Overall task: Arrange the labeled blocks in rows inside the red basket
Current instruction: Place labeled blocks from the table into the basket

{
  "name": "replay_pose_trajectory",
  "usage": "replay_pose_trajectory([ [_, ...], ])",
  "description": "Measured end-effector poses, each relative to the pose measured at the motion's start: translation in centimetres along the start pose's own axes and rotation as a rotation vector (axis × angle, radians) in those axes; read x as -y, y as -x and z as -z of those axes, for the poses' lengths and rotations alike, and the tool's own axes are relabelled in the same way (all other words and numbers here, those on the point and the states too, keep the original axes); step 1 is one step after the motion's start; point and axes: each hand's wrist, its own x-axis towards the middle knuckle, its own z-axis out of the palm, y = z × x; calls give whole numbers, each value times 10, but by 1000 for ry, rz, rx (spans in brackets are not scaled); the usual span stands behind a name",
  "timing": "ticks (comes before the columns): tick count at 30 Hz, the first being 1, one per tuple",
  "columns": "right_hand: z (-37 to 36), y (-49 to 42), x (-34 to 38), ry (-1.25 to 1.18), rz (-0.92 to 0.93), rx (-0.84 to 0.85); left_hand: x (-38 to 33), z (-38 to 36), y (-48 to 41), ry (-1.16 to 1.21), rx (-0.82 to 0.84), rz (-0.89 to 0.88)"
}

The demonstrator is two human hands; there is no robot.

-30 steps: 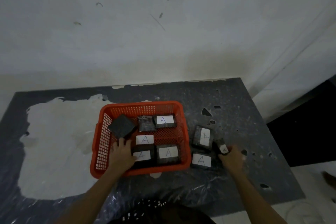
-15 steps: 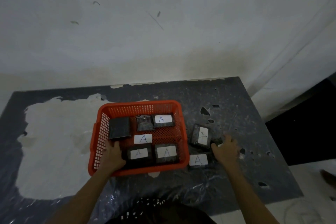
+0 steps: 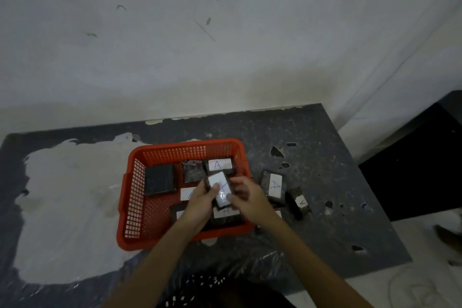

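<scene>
Holding one labeled block [image 3: 221, 189] between our left hand [image 3: 200, 204] and right hand [image 3: 246, 197], both pinching it above the red basket [image 3: 130, 197], we judge placement comes next (two more blocks [image 3: 273, 186] wait on the table [image 3: 325, 182]): lowering it into a row

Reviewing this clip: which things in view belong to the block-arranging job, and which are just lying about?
Job:
red basket
block held in both hands
left hand
right hand
blocks in the basket, e.g. labeled A at the back
blocks waiting on the table

Lying about:
clear plastic sheet at the table's near edge
dark chips on the table
</scene>
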Motion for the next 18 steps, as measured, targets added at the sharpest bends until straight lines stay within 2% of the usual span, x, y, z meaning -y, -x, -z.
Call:
replay_pose_trajectory([
  [2,22,-11,-6,13,-32,-146,-1,0,-2,-193,22,-56],
  [4,55,-24,-18,-91,-118,-383,-1,10,-5,-362,-1,-105],
  [6,92,-36,-35,-154,-214,-659,4,28,-8,-520,-69,-132],
  [8,124,-41,-59,-130,-375,-834,11,50,-8,-726,-148,-119],
  [10,143,-41,-83,-97,-546,-841,20,71,-9,-976,-161,-110],
  [12,148,-38,-101,-29,-631,-744,29,85,-10,-1142,-114,-119],
  [15,148,-40,-114,78,-692,-647,32,88,-10,-1209,-118,-165],
  [18,141,-49,-106,231,-796,-598,21,87,-14,-1230,-289,-336],
])
